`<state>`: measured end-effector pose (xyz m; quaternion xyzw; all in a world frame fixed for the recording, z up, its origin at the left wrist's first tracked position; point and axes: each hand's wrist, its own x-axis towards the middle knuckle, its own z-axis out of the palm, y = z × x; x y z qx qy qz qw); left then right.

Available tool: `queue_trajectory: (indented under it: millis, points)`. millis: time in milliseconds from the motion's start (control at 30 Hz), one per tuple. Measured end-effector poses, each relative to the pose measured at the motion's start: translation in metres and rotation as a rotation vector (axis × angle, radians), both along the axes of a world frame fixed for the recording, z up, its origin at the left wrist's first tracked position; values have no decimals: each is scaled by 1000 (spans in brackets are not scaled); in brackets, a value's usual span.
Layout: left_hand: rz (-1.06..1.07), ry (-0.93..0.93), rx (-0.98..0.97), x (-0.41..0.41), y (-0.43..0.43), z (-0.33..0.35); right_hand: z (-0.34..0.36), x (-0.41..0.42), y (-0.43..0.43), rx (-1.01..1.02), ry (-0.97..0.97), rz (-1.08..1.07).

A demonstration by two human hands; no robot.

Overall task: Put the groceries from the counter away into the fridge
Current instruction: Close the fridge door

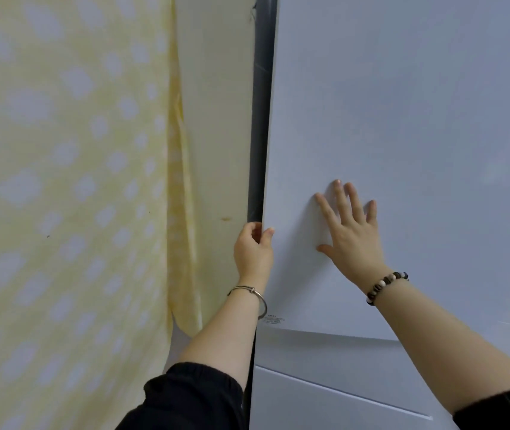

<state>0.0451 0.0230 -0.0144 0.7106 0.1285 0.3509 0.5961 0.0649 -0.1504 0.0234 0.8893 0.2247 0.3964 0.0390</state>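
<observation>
Left hand [253, 248] pinches the smooth white fridge door [402, 119] edge; right hand [351, 225] lies spread flat on its face.

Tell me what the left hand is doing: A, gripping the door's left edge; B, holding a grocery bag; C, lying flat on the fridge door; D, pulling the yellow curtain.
A: the left hand curls its fingers and thumb round the left edge of the fridge door; the right hand is the one lying flat on its face.
</observation>
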Motion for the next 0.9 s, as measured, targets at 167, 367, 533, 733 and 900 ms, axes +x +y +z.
queue_trajectory:
  millis: [167,367,533,733,900]
  points:
    - [42,-20,63,33,-1,-12,-4,27,6,-26,-45,-28]
    - [86,-33,32,57,-15,-15,-8,47,6,-55,-71,-26]
    - [67,-41,-30,71,-22,-14,-11,59,4,-78,-74,-32]
    - [71,-2,8,86,-19,-18,-13,71,3,-93,-91,-28]
    - [91,11,81,91,-15,-20,-15,77,2,-79,-116,-4]
